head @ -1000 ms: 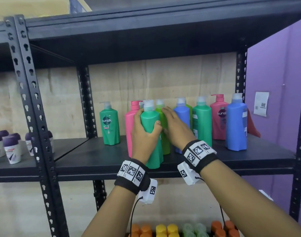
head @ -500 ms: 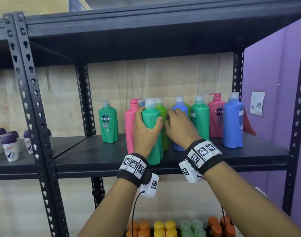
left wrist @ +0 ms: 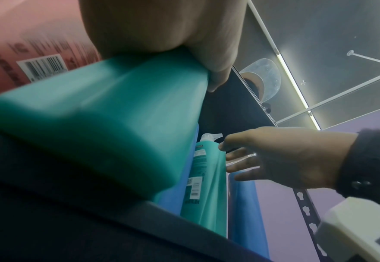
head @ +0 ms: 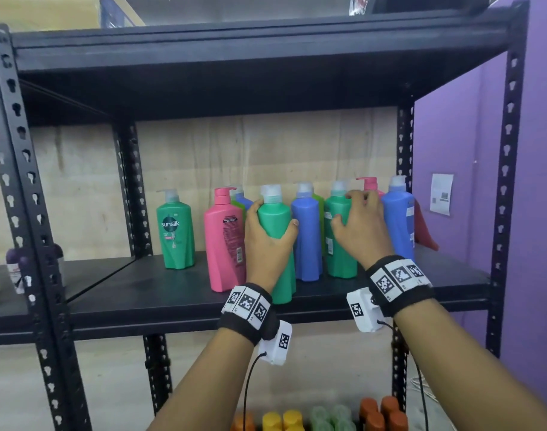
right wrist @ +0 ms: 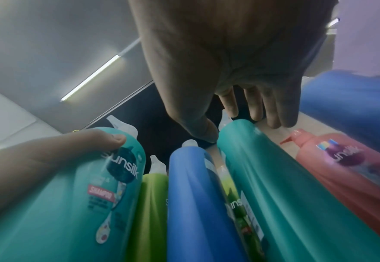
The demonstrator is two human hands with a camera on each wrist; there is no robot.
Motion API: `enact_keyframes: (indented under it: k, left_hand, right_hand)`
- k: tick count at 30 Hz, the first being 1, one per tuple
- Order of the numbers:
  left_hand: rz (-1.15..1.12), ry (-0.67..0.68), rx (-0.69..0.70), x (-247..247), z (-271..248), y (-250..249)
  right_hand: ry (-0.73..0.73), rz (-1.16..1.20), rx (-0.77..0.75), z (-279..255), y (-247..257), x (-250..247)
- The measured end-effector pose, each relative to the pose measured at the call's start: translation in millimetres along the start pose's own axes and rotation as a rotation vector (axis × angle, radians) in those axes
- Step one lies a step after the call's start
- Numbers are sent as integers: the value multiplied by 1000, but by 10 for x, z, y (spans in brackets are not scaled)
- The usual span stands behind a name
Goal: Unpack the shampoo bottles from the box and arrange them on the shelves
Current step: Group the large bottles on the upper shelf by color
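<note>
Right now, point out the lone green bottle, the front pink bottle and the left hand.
Lone green bottle (head: 175, 231): head view, on its front label.
Front pink bottle (head: 224, 244): head view, mid-body.
Left hand (head: 266, 241): head view, back of hand.

Centre of the head view: a teal-green plastic shampoo bottle with a translucent white cap (head: 276, 241); to its left a pink plastic bottle with a pink pump (head: 225, 244) bearing black print and a white barcode patch; further left a green plastic bottle with a dark round logo and white lettering (head: 175, 234). To the right stand a blue plastic bottle (head: 306, 237) and a lime-green one (right wrist: 149, 203). The slotted metal shelf frame (head: 23, 188) is black; the wall at right (head: 539, 150) is purple. Black wristbands carry black-and-white square-pattern tags (head: 248, 303).
</note>
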State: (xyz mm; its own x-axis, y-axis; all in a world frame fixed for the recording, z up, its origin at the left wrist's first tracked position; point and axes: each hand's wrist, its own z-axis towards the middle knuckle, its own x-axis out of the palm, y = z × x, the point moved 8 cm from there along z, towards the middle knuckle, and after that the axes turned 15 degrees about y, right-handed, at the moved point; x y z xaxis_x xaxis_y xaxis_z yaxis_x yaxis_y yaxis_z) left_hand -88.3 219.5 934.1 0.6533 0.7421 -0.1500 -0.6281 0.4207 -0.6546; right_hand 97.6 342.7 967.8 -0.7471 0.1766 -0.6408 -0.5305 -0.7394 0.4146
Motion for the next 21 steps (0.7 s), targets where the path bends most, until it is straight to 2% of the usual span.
enact_keyframes:
  k: [6,11,21]
  left_hand:
    - [-12,-8,11,51,-7,22]
    - [-10,-6,12,53,-18,38]
    - [-7,-5,-3,69,-41,-10]
  right_hand:
    - [182,178,93,117,-251,270]
    - [279,238,77,135,-266,416]
    - [139,307,54,61,-346,449]
